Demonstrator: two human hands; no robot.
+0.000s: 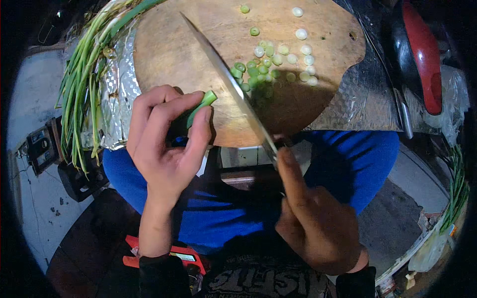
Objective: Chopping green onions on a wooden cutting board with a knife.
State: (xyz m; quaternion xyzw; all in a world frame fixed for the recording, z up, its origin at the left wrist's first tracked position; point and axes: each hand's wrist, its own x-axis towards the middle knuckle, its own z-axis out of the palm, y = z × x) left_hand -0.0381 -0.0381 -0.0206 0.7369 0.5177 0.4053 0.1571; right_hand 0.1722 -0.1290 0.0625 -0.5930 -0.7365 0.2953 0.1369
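Holding one knife (223,74), right hand (318,223); left hand (166,144) pinches one scallion stub (202,105).

The left hand (166,144) sits left of centre, its forearm rising from six o'clock in a dark sleeve. The palm faces up toward the camera, fingers curled toward one o'clock, thumb and fingertips pinched together. The right hand (313,218) lies at about five o'clock, back of the hand up, knuckles bent in a closed grip, index finger stretched straight toward eleven o'clock. Its wrist leaves at five o'clock.
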